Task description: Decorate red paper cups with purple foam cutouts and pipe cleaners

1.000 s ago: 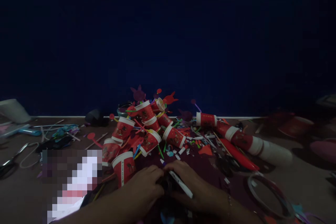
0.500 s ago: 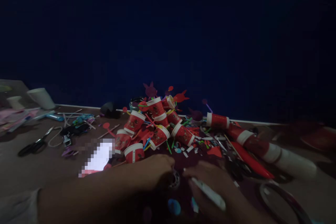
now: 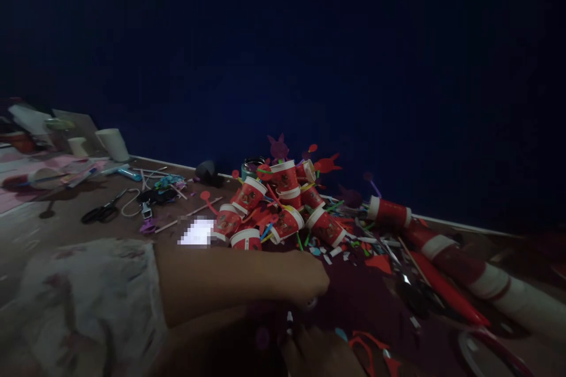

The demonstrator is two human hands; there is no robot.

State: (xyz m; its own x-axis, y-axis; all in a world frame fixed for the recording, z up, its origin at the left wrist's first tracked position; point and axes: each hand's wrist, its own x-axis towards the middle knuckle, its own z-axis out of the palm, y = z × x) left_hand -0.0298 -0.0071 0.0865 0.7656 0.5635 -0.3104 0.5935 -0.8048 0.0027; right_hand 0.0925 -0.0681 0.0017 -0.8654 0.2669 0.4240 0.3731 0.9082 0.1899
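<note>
My left hand [image 3: 307, 280] is closed, its back towards me, low over the dark purple sheet [image 3: 354, 288]. A small edge of something round and pale shows beneath its fingers; the rest is hidden. Lower down, in deep shadow, my right hand [image 3: 321, 353] is closed around a white pen [image 3: 289, 321], whose narrow end points up and away from me. Just beyond my left hand stands a heap of red paper cups [image 3: 287, 224] with coloured straws and cut-out paper shapes. Red paper scraps [image 3: 369, 341] lie to the right of my right hand.
Scissors [image 3: 106, 209] lie at the left, near tangled cords and a pale cup [image 3: 112, 144]. A bright pixelated patch [image 3: 198, 232] is left of the heap. Rightward are a row of nested cups [image 3: 481, 274], dark scissors [image 3: 415, 294] and a ring-shaped thing [image 3: 481, 353]. A dark blue wall [image 3: 283, 59] stands behind.
The view has swung left, so the tabletop things sit further right. My right hand with the pen has drawn back towards me and left. My left hand now hides most of the round thing.
</note>
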